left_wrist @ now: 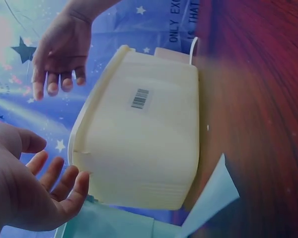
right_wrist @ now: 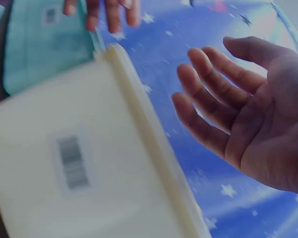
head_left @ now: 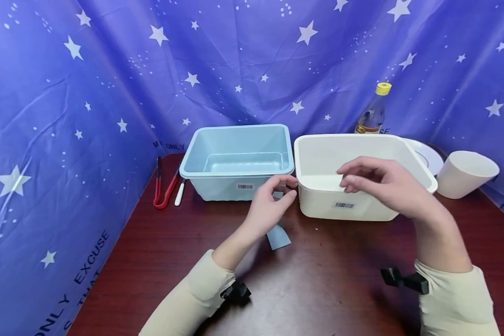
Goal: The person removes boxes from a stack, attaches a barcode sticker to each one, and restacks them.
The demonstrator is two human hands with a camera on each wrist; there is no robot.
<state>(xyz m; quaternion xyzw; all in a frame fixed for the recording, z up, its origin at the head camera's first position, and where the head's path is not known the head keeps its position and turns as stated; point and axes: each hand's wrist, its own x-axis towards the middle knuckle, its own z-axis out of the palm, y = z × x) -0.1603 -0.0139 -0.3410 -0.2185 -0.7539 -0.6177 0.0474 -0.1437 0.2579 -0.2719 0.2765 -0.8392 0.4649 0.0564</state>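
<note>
My left hand (head_left: 263,210) is at the gap between a light blue plastic bin (head_left: 216,187) and a white plastic bin (head_left: 317,204). Its fingers curve loosely and hold nothing. In the left wrist view the fingertips lie close to the white bin's corner; whether they touch it I cannot tell. Over the white bin's front rim hovers my right hand (head_left: 388,184), and the right wrist view shows its fingers (right_wrist: 203,124) spread and relaxed with nothing in them. A grey-blue flat piece (head_left: 279,238) lies on the table below the left hand, partly hidden by it.
Red-handled tongs (head_left: 166,198) and a white-handled utensil (head_left: 179,193) lie left of the blue bin. Behind the white bin stands a yellow-capped bottle (head_left: 371,114). To its right are a white plate (head_left: 429,156) and a tilted white cup (head_left: 462,177). A starry blue curtain (head_left: 243,60) encloses the table.
</note>
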